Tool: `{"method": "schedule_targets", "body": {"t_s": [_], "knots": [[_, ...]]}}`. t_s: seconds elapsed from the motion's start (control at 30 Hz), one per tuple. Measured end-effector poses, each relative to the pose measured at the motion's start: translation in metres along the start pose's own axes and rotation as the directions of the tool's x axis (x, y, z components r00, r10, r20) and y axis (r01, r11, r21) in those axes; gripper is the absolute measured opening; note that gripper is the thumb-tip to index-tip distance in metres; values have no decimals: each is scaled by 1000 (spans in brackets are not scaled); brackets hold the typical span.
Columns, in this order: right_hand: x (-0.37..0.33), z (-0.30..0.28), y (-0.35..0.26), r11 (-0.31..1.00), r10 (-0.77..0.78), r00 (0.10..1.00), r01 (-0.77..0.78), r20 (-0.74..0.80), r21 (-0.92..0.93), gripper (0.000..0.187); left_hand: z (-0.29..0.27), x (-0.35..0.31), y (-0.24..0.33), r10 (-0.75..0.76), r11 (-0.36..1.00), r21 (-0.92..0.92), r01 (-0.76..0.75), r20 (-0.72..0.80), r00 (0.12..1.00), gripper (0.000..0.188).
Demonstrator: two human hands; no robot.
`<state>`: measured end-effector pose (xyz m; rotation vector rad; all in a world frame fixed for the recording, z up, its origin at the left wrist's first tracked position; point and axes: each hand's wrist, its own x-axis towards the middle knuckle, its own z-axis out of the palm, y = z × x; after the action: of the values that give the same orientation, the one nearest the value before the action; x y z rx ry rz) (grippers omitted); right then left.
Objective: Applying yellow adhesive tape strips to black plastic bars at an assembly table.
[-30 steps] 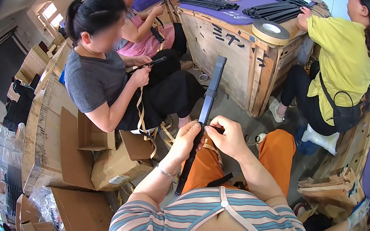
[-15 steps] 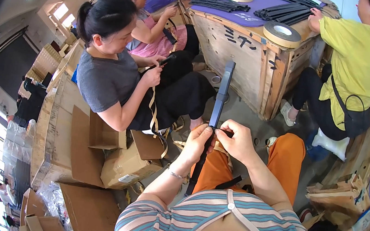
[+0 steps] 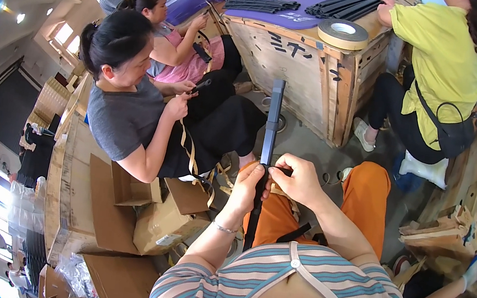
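A long, flat black bar (image 3: pixel 275 102) stands nearly upright in the picture in front of me, with a wider collar around its upper part. My left hand (image 3: pixel 243 190) is closed around the bar below the collar, thumb on top. The bar's lower end runs down past my wrist over my orange trousers (image 3: pixel 367 199). Against the bar's right side, my right hand (image 3: pixel 299 181) is closed in a pinch. A short dark piece (image 3: pixel 286 171) sticks out between its thumb and finger; whether it is part of the bar I cannot tell.
A wooden crate (image 3: pixel 295 84) ahead bears a purple mat, black strips (image 3: pixel 353 7) and a tape roll (image 3: pixel 343 34). Seated at left, a person in grey (image 3: pixel 119 115) handles a cream-backed strip. Open cardboard boxes (image 3: pixel 171 224) lie left. Someone in yellow (image 3: pixel 443 61) sits right.
The view has shifted slightly, and the bar now points more straight ahead. Both hands keep their hold at the same part of the bar, the fingers moving only a little.
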<state>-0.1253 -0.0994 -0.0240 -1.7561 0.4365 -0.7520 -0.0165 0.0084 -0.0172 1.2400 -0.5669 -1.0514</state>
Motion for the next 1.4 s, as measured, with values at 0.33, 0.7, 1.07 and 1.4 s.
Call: {"method": "schedule_targets", "body": {"t_s": [0.33, 0.7, 1.07, 1.4], "knots": [[-2, -4, -11, 997, 13, 1000, -14, 16, 75, 14, 0, 1, 0, -10, 1000, -26, 10, -12, 1000, 29], [-3, -1, -4, 999, -37, 999, 37, 0, -1, 13, 1, -5, 4, 34, 999, -7, -34, 2, 999, 24], [-1, -2, -4, 1000, -24, 1000, 24, -1, -9, 17, -1, -3, 3, 50, 999, -17, -50, 3, 999, 23], [-4, 1, -1, 997, -61, 998, 60, -33, -43, 14, -2, -5, 0, 47, 999, -12, -47, -21, 999, 24]]}}
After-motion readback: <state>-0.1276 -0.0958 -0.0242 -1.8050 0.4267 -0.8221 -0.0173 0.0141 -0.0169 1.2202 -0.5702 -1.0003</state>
